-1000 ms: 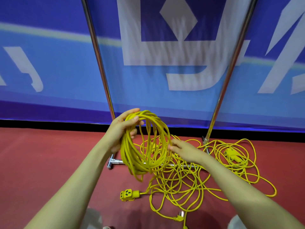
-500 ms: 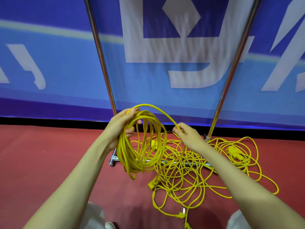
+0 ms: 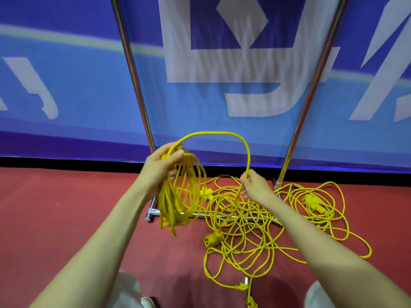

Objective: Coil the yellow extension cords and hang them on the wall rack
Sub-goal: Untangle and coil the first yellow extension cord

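**Loops can slip and knots can catch**

Head view: The left hand has its fingers curled round the top of the coil, and the loops hang down from it. The right hand, at 3 o'clock from the left one, pinches one strand between thumb and fingers. A big arch of cord runs between the two hands. The loose cord lies in a messy heap on the red floor, at 5 o'clock from the coil, across the rack's bottom bar (a second heap sits farther off at 3 o'clock).

The heap looks tangled, so I think a hard pull could tighten a knot. It could also drag the socket along and snag it on the bar. The coil is thick, so some loops might slip out of the left hand and fall open. Nothing hangs on the rack yet.
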### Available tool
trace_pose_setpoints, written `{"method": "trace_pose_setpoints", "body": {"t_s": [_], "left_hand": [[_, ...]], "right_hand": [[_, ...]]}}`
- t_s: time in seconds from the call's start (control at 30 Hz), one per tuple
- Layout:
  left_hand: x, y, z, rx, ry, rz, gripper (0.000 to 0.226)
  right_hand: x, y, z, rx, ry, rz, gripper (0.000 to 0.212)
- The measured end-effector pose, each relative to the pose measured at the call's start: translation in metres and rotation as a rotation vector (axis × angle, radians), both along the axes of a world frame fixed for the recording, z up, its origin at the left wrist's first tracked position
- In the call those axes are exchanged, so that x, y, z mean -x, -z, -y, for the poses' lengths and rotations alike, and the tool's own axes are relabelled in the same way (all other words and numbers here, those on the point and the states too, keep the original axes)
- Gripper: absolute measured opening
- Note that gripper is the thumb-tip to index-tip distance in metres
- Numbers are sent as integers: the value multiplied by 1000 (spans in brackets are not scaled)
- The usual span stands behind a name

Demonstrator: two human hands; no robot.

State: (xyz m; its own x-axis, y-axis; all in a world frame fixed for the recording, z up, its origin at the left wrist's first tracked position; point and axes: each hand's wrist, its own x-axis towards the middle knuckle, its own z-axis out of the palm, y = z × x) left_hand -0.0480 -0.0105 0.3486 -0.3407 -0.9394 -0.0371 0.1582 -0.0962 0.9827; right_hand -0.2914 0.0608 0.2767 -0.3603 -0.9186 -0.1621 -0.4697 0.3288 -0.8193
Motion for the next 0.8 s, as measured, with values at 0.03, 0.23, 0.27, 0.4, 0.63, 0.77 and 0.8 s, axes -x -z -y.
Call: {"method": "trace_pose_setpoints", "body": {"t_s": [0.03,0.23,0.27,0.4,0.63,0.77,0.8], "left_hand": [[4,8,-1,31,-10,93,27],[19,46,-11,78,87,361,47],[20,47,-13,64,97,341,49],[34,54,-25,6,151,259,55],[55,63,-37,3,267,277,55],[54,65,-42,-11,312,288,45],[53,64,-43,-13,318,302,41]], "right_hand": [[-3,-10,2,51,36,97,11],[-25,-59,-1,201,-30,395,13],[-27,-64,-3,207,-53,397,15],[-30,-76,-8,223,-129,425,21],[-23,-86,-16,261,-217,599,25],[-24,-89,-17,292,-214,699,24],[-23,-87,-15,296,-170,689,24]]}}
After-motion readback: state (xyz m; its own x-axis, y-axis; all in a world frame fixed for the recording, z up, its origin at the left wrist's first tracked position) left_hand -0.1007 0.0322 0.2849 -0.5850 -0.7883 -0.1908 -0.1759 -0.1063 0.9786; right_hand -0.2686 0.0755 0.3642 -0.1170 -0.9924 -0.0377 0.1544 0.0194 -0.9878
